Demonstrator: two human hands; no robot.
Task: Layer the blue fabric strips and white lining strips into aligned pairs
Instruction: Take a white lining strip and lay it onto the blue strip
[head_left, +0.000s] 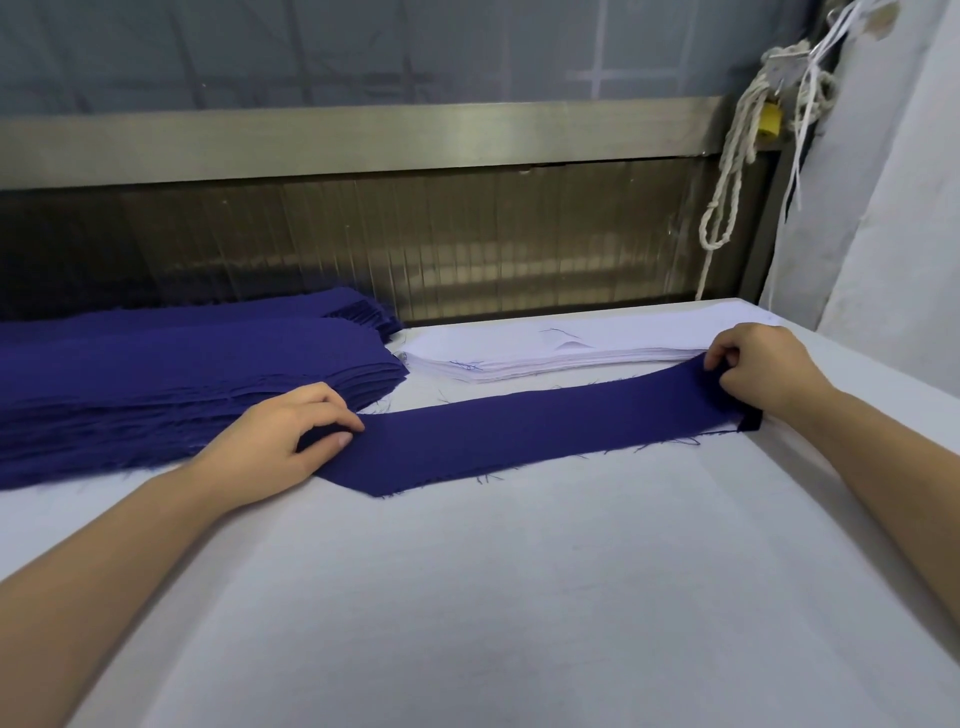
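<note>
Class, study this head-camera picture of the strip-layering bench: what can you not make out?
Head view:
Blue stack: left end cut off by the frame edge.
White stack: right end partly hidden behind the right hand; layers too thin to count.
Strip: left end covered by the left hand, so pinch or press is unclear.
What lies under the strip: hidden by the strip itself.

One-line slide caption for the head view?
One blue strip lies on the table, its ends gripped by the left hand and right hand, beside the blue stack and white lining stack.
</note>
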